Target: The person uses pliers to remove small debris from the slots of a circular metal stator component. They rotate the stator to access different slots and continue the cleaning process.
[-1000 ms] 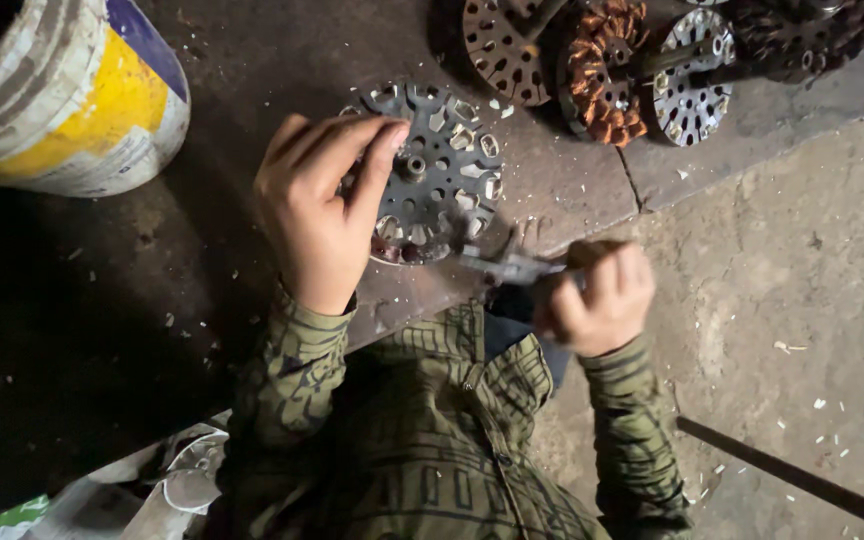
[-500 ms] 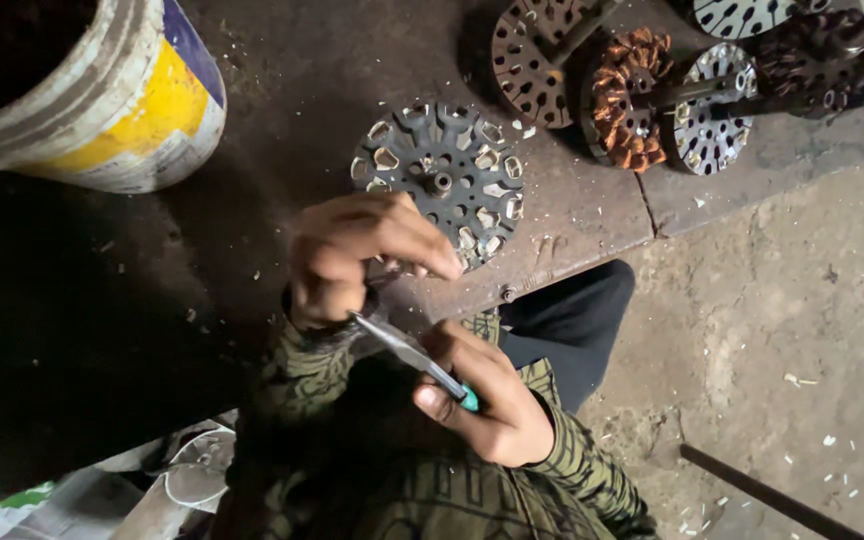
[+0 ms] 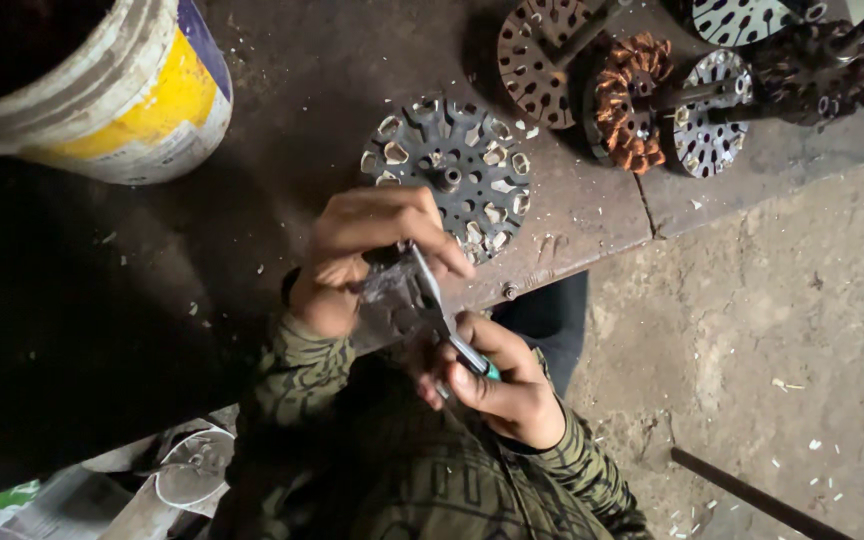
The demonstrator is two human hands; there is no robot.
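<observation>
Sleeves in a dark green pattern fill the bottom of your view, and just above them your right hand (image 3: 497, 385) is wrapped tight around the green handle of a slim metal tool (image 3: 442, 318), its bright blade slanting up and left. The blade tip meets a small flat grey piece (image 3: 392, 283) that your left hand (image 3: 367, 250) pinches between thumb and curled fingers, held at the near edge of the rusty work plate (image 3: 572, 215); what that piece is made of is hard to tell in this dim light, possibly insulating paper or thin sheet. Just beyond your left hand lies a round slotted stator core (image 3: 449, 172), flat on the plate, with pale liners sitting in several of its outer slots while other slots look bare, so the lining seems partly done with more slots left. Pale scraps litter the plate around it. Farther off to the right, more cores (image 3: 542, 50) lie in a cluster, and one of them, the copper-wound core (image 3: 632, 100), already carries its coils. At far left stands a grimy white and yellow bucket (image 3: 102, 90).
</observation>
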